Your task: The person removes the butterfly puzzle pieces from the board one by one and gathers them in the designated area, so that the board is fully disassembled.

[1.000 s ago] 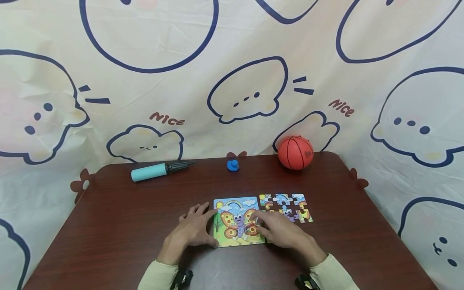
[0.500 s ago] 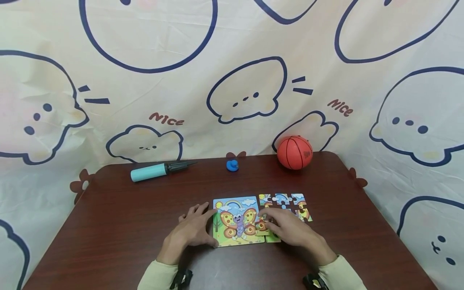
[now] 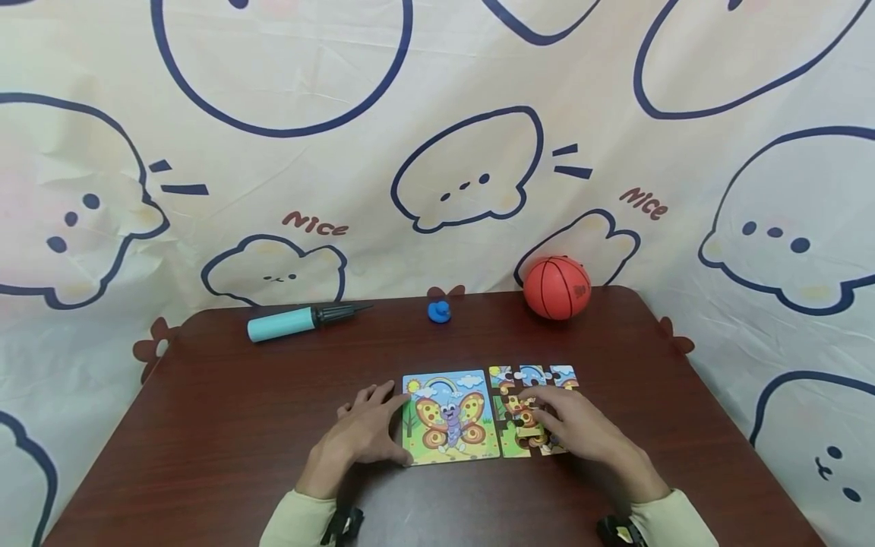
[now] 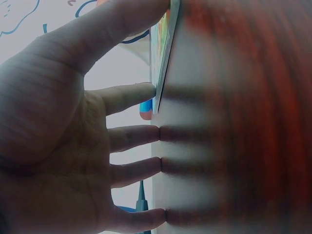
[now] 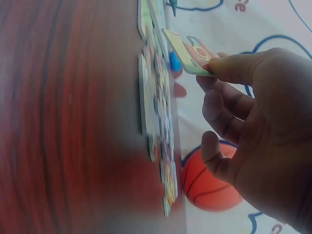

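A butterfly picture board lies flat on the dark wooden table. My left hand rests at its left side, with thumb and index finger touching the board's edge; in the left wrist view its fingers are spread and fairly straight. My right hand pinches a jigsaw piece between thumb and index finger, held up off the table, while its other fingers curl loosely without holding anything. Beneath and beside that hand lie several loose jigsaw pieces, right of the board and partly hidden by the hand.
Along the table's back edge are a light blue hand pump, a small blue rubber duck and a red toy basketball. A cloth printed with cartoon figures hangs behind.
My right hand has moved rightward from over the board's right edge to above the loose pieces, carrying the pinched jigsaw piece. The left hand and the board have stayed in place.
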